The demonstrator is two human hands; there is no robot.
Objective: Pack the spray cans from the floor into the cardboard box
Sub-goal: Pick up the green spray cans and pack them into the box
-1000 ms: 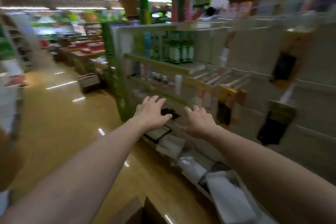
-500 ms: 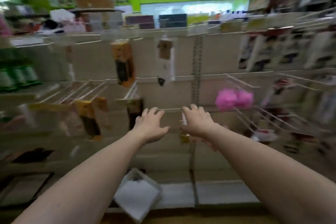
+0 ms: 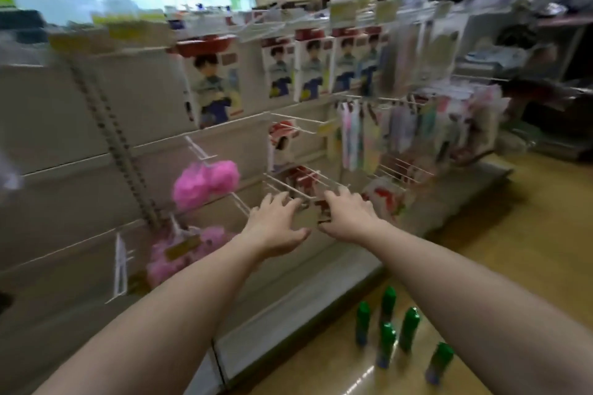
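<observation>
Several green-capped spray cans [image 3: 387, 341] stand upright on the yellowish floor at the lower right, close to the base of a shop shelf. Both my arms stretch forward at chest height, well above the cans. My left hand [image 3: 276, 224] and my right hand [image 3: 347, 212] hover side by side, palms down, fingers loosely spread, holding nothing. No cardboard box is in view. The picture is blurred by head motion.
A beige display shelf [image 3: 288, 305] with wire hooks runs from left to right in front of me, hung with pink bath sponges [image 3: 205, 181], boxed goods and packets. Dark shelving [image 3: 545, 80] stands at the far right. Bare floor [image 3: 513, 234] lies right of the cans.
My view has swung to the right along the shelf and the spray cans on the floor have come into sight. Both hands stay stretched out, empty.
</observation>
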